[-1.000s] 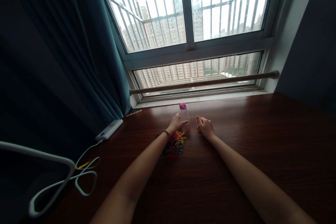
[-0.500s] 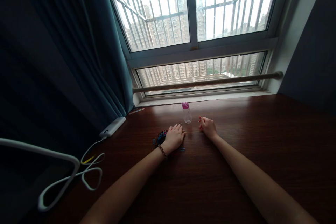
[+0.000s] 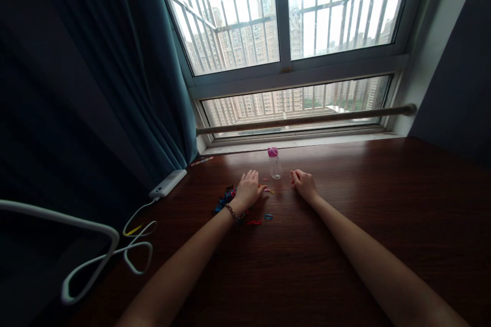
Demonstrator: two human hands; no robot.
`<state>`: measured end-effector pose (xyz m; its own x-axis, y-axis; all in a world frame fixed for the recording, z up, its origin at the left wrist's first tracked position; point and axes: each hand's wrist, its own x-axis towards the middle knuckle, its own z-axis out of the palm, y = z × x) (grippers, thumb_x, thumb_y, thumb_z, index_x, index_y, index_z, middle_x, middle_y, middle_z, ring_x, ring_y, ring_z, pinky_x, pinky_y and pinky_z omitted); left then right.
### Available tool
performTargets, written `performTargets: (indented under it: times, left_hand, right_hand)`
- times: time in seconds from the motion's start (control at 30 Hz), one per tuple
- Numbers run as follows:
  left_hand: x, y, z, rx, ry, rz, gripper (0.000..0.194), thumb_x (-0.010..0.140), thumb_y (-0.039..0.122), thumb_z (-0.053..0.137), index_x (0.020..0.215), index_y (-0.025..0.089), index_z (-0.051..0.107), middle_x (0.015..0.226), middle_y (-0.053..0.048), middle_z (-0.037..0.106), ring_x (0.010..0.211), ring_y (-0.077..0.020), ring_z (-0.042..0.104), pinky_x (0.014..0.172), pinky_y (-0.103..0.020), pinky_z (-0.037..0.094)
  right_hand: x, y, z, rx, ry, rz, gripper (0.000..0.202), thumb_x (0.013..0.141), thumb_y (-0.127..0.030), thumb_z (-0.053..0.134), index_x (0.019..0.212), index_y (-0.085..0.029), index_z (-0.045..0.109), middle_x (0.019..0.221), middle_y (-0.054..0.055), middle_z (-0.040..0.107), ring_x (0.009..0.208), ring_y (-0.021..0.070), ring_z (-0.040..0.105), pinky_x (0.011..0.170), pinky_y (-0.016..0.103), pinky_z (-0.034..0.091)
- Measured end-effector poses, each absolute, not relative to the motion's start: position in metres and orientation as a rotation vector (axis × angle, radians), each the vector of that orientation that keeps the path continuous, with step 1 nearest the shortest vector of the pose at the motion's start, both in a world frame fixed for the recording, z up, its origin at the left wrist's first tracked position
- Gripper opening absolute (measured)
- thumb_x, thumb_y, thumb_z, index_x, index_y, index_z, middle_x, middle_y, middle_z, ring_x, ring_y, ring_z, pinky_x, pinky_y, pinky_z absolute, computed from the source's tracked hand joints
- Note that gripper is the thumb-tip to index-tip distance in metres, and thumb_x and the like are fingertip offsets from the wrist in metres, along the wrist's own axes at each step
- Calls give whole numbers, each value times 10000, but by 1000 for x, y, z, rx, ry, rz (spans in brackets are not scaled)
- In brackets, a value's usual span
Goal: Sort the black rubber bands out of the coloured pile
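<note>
My left hand (image 3: 248,190) lies flat and open over the right edge of a pile of small colourful hair ties (image 3: 226,198), fingers pointing away from me. Part of the pile is hidden under the palm and wrist. Loose around it are a blue hair tie (image 3: 268,216), some red hair ties (image 3: 254,223) and a few pink and yellow ones near the thumb. My right hand (image 3: 304,185) rests on the table with its fingers curled closed; what they hold, if anything, is too small to tell. Between the hands, farther back, stands a clear bottle with a pink cap (image 3: 275,167).
A white power strip (image 3: 168,185) with a looping white cable (image 3: 130,260) lies at the left by the blue curtain (image 3: 153,87). The brown table (image 3: 364,214) ends at a window ledge with a horizontal rail (image 3: 307,120).
My left hand has slid left, and the pile of hair ties has shifted left and spread. Red and pink ones now show on the table. My right hand stays in place.
</note>
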<state>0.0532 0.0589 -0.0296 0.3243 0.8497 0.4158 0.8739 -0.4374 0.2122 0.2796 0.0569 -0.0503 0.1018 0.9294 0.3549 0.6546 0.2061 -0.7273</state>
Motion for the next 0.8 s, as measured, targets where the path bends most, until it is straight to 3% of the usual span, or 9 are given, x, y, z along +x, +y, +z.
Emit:
performTargets:
  times: [0.13,0.23,0.37,0.53,0.8]
  left_hand:
    - [92,86,-28,-2512,-1992,-1407,757,581,224,738,1235,103,377,1273,-190,440,1202,-291,396,982,-385,326]
    - [116,109,-32,-2494,-2066,-1519,777,553,175,751,1231,128,373,1179,-150,526,1103,-248,496,897,-333,404]
    - [129,124,-41,-2391,-2148,-1553,686,585,189,733,1188,126,411,1023,-128,603,920,-225,592,776,-306,450]
    - [120,127,-43,-2209,-2213,-1505,585,603,240,736,1107,138,459,1011,-117,591,919,-217,588,759,-286,435]
    - [107,124,-36,-2205,-2234,-1169,592,638,365,714,1117,146,444,998,-88,594,896,-172,592,736,-233,433]
  right_hand:
    - [279,59,-52,-1516,-1651,390,330,863,-383,379,727,-188,608,640,31,660,576,146,601,598,218,390]
    - [280,59,-52,-1513,-1670,382,330,866,-373,371,731,-187,607,629,27,656,575,142,601,600,216,391]
    - [280,59,-51,-1514,-1684,372,331,868,-372,368,727,-189,605,616,25,654,570,140,601,594,212,390]
    - [279,60,-52,-1518,-1686,369,328,867,-377,373,718,-195,602,598,18,652,567,137,603,601,210,388]
    - [279,63,-55,-1523,-1686,374,331,865,-387,380,714,-198,605,584,14,650,559,133,602,595,208,384]
